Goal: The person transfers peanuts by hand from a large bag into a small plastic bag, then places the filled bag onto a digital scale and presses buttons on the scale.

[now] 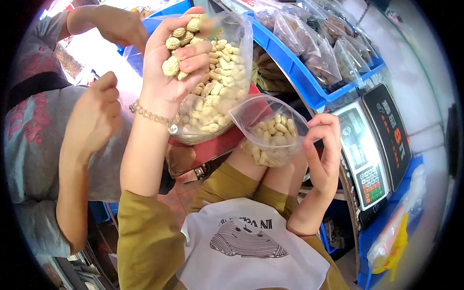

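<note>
My left hand (176, 72) is raised, palm up, with its fingers curled round a handful of unshelled peanuts (172, 43). Behind and below it stands a large clear plastic bag (245, 43) full of peanuts. In front of me, above my lap, my right hand (325, 145) pinches the rim of a small clear plastic bag (270, 143). That bag hangs with its mouth open and is partly filled with peanuts. My left hand is to the left of the small bag and apart from it.
A co-worker (87, 154) is close on my left, one hand (94, 116) half closed. On the right are a blue tray (314, 92) of bagged goods and a digital scale (372, 150). Plastic bags (396, 232) lie in a blue bin at lower right.
</note>
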Tool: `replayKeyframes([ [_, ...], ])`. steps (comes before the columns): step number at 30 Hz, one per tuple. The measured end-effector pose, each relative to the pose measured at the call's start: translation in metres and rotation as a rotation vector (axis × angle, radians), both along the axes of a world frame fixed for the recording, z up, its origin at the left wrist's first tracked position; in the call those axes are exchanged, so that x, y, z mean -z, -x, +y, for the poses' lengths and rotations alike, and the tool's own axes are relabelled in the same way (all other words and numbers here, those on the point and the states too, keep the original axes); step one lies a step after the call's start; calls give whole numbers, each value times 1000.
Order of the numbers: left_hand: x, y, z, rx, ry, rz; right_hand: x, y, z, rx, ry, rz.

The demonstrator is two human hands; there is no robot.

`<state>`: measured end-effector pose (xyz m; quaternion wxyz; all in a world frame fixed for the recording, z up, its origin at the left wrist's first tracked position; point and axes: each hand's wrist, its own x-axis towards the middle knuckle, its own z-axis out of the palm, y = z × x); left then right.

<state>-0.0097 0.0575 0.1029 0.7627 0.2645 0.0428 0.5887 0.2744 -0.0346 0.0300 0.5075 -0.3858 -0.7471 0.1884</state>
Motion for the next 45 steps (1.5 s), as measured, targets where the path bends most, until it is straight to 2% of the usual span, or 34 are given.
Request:
replayKeyframes([
  [1, -4, 0, -5, 71, 10, -6, -1, 2, 0, -4, -1, -7],
  [4, -10, -9, -22, 58, -15, -87, -1, 3, -1, 17, -6, -19],
  [11, -26, -37, -47, -19, -147, 107, 0, 5, -3, 11, 13, 7],
  [14, -19, -47, -45, -210, -377, 388, -1, 5, -4, 16, -12, -14],
  [15, -11, -64, -47, -384, -520, 524, 0, 4, -4, 16, -14, -3],
  [18, -8, -95, -48, -529, -723, 766, 0, 2, -6, 29, -12, 14],
  [21, 13, -117, -33, -636, -837, 778, -2, 2, -10, 51, 7, 36],
  [24, 17, -118, -37, -343, -509, 912, 4, -4, -8, 5, -39, 21],
  [25, 31, -123, -25, -492, -707, 867, 2, -4, -8, 9, -60, -2],
  [28, 35, -120, -25, -469, -799, 1018, 4, -3, -6, 1, -55, -1],
  [29, 40, -122, -24, -475, -805, 967, 3, -4, -6, 14, -61, -24],
  [33, 41, -113, -20, -624, -1214, 1085, 5, -4, -4, 80, -140, -11],
  [36, 40, -110, -32, -601, -1241, 1172, 10, -4, -1, 128, -178, 18],
  [40, 37, -106, -36, -638, -1303, 1150, 16, -2, 4, 223, -209, 51],
  [45, 39, -107, -35, -498, -1285, 1189, 19, -7, 4, 234, -262, 16],
])
